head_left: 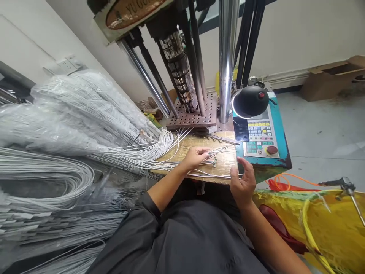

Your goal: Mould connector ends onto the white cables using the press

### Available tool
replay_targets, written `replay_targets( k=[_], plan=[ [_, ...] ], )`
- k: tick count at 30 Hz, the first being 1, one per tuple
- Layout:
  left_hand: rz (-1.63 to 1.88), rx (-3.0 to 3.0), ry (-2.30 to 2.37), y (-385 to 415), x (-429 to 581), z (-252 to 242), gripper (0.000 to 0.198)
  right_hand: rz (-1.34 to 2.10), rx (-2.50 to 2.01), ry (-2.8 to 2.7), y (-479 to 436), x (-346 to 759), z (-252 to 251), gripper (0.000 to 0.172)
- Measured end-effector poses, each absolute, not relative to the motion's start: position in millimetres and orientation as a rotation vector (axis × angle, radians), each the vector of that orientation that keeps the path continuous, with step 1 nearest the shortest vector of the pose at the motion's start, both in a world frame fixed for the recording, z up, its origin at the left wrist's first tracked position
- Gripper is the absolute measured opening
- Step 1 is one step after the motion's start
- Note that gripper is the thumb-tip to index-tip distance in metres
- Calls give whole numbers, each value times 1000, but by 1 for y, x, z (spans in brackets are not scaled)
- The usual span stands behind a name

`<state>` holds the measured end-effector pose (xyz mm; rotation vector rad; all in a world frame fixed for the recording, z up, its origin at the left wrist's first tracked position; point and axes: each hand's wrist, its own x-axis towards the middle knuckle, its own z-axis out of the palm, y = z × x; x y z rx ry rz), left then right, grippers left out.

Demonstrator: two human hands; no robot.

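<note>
Over the taped board (188, 146), my left hand (195, 158) is closed around a few thin white cables, whose bare metallic-looking ends (218, 151) stick out to the right of my fingers. Just below them, more white cables with small metal end pieces (214, 163) lie on the board. At its right edge my right hand (243, 182) has thumb and fingers apart, beside the tip of a long white cable (211, 175). Whether it touches that cable I cannot tell. A large bundle of white cables (142, 154) runs onto the board from the left.
A press with a perforated metal plate (194, 120) stands behind the board. A black lamp (249, 101) hangs over the control panel (259, 137). Plastic-wrapped cable bundles (71, 110) fill the left. A yellow sack (333, 213) sits at right, with a cardboard box (327, 82) farther back.
</note>
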<state>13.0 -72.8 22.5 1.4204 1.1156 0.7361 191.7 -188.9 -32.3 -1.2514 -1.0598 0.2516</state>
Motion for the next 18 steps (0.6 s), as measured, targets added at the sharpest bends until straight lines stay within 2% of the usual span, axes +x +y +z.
replay_targets(
  k=[5, 9, 11, 15, 18],
  plan=[
    [793, 1114, 1022, -64, 13, 15, 58, 245, -1311, -1115, -189, 193, -32, 46],
    [801, 1136, 956, -61, 9, 10, 54, 285, -1399, -1242, -183, 198, -22, 49],
    [771, 1228, 888, -60, 7, 11, 51, 440, -1448, -1279, -175, 194, -12, 60],
    [708, 1271, 714, -59, 5, 15, 47, 964, -1301, -1032, -151, 170, 8, 96],
    [694, 1234, 663, -56, 4, 19, 36, 1052, -1167, -832, -137, 153, 12, 109]
  ],
)
